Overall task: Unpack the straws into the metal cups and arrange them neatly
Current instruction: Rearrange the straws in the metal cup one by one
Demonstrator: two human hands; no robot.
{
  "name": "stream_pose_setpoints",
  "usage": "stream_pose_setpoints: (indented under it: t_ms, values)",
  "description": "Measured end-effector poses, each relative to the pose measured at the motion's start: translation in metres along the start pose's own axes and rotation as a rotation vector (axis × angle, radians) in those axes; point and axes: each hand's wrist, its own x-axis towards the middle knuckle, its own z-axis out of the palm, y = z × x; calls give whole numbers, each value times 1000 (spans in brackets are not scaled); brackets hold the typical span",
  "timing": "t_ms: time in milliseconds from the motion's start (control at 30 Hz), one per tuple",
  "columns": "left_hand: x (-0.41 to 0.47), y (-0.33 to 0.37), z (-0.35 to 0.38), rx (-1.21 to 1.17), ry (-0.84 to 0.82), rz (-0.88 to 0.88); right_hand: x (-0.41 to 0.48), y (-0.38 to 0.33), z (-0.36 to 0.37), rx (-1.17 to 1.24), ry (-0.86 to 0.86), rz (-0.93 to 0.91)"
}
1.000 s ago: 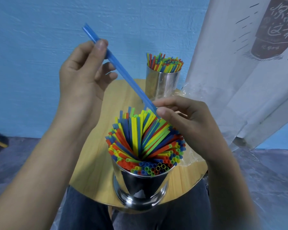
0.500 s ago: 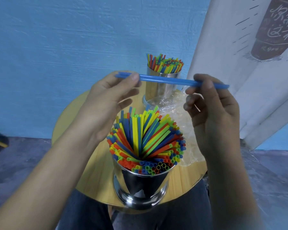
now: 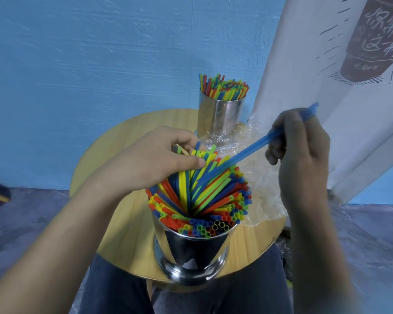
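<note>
— Where is the blue straw [image 3: 247,152]?
— The right hand [image 3: 302,159] has it. The grip is closed around its upper end, and the lower end goes slanted in between the straws [image 3: 200,200] of the near metal cup [image 3: 191,252].
— And the left hand [image 3: 157,162]?
— Its thumb and fingers pinch some tops at the far side of this bundle. The far metal cup [image 3: 220,114], also full, stands at the back of the round desk [image 3: 123,234], with crumpled clear plastic [image 3: 261,182] beside it.

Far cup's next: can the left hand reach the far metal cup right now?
Probably yes: the left hand grips the near cup's straws, but only crumpled plastic wrap lies between it and the far metal cup.
</note>
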Motion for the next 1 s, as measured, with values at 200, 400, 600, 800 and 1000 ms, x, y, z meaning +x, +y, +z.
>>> stream_pose_setpoints:
  t_ms: [200, 400, 600, 800, 1000]
  values:
    - [1, 1, 2, -52, 38, 44, -7, 2, 8, -158, -258, -63]
    - [0, 4, 2, -88, 41, 101, -8, 5, 8, -271, -368, -104]
    - [2, 6, 0, -175, 84, 191, -10, 7, 8, -283, -436, -84]
    - [5, 7, -2, -313, 190, 255, -9, 5, 7, -227, -498, 1]
    - [4, 10, -5, -348, 278, 324, -9, 5, 7, -219, -552, 17]
